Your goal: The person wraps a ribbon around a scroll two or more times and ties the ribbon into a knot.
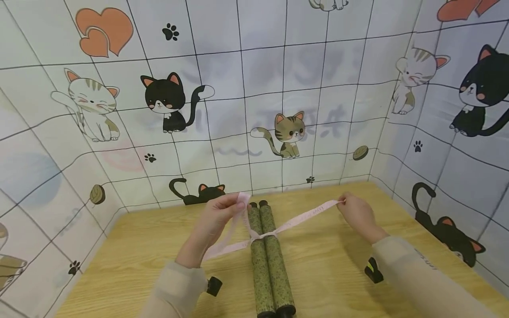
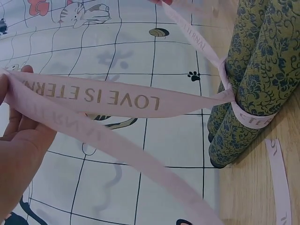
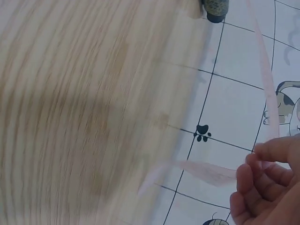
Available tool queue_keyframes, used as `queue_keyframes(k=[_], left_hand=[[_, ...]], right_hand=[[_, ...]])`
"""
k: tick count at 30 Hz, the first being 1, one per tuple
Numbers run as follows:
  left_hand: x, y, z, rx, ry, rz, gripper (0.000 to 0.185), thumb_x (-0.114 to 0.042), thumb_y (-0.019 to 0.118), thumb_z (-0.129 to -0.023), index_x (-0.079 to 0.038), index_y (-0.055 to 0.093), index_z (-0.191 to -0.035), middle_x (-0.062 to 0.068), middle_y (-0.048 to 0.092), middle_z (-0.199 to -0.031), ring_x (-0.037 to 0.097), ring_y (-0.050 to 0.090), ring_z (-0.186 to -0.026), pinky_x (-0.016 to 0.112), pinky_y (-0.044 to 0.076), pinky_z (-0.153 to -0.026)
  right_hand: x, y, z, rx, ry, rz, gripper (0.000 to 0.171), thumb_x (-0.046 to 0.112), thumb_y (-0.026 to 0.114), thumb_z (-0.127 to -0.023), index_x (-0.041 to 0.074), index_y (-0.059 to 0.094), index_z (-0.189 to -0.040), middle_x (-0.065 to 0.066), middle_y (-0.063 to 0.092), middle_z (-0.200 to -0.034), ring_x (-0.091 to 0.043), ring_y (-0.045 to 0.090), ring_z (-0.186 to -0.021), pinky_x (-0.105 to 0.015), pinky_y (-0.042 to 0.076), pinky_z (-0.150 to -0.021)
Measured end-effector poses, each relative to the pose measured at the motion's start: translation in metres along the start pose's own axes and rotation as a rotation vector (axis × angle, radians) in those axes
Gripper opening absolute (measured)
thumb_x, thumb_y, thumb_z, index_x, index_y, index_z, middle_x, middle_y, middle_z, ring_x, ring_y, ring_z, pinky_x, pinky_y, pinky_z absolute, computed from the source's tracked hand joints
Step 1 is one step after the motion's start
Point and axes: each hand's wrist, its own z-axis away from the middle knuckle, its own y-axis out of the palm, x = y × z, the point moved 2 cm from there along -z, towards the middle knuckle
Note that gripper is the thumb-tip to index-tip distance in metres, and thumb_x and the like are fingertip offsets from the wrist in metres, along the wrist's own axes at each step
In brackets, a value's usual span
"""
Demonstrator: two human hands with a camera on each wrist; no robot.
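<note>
Two green patterned rolls (image 1: pixel 268 260) lie side by side on the wooden table (image 1: pixel 334 265), bound at the middle by a pale pink ribbon (image 1: pixel 278 228) printed with words. My left hand (image 1: pixel 218 216) pinches a loop of the ribbon (image 2: pixel 93 96) up and left of the rolls (image 2: pixel 255 70). My right hand (image 1: pixel 358 212) pinches the other ribbon end, pulled taut to the right. In the right wrist view the curled fingers (image 3: pixel 267 183) hold the blurred ribbon (image 3: pixel 206 171).
Cat-print cloth walls (image 1: pixel 254 97) close in the table at the back, left and right. Bare tabletop lies on both sides of the rolls. Black wrist-camera mounts (image 1: pixel 214 285) sit at my sleeves.
</note>
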Motion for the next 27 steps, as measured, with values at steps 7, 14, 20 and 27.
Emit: queue_keyframes(k=[7,14,20,27], left_hand=[[0.000,0.005,0.001,0.013,-0.008,-0.018,0.039,-0.014,0.062,-0.090,0.001,0.056,-0.126,0.007,0.062,-0.112,0.021,0.064,-0.098,0.034,0.040,-0.095],[0.002,0.009,0.003,0.020,0.025,-0.012,0.038,-0.008,0.060,-0.091,0.006,0.054,-0.125,0.002,0.066,-0.104,0.018,0.065,-0.096,0.033,0.044,-0.091],[0.002,0.012,0.003,0.029,0.018,0.043,0.030,-0.006,0.060,-0.090,-0.005,0.052,-0.120,0.010,0.063,-0.102,0.023,0.065,-0.093,0.036,0.045,-0.088],[0.002,0.019,0.003,0.013,-0.033,0.043,0.040,-0.006,0.059,-0.091,0.003,0.045,-0.127,0.002,0.064,-0.098,0.017,0.063,-0.095,0.031,0.046,-0.088]], right_hand=[[0.017,0.010,-0.012,-0.145,-0.022,-0.165,0.034,0.022,0.046,-0.098,-0.006,0.060,-0.111,-0.020,0.064,-0.093,-0.026,0.055,-0.066,-0.037,0.044,-0.059],[0.042,0.021,-0.021,-0.168,-0.084,-0.337,0.028,0.019,0.054,-0.096,0.001,0.056,-0.117,-0.020,0.065,-0.102,-0.032,0.062,-0.090,-0.043,0.048,-0.071],[0.077,0.025,-0.034,-0.164,-0.169,-0.420,0.022,0.021,0.059,-0.093,0.007,0.062,-0.110,-0.014,0.069,-0.101,-0.027,0.065,-0.082,-0.031,0.049,-0.063],[0.142,0.023,-0.045,-0.077,-0.294,-0.482,0.018,0.026,0.057,-0.094,0.013,0.067,-0.102,-0.003,0.070,-0.093,-0.021,0.063,-0.088,-0.037,0.047,-0.068]])
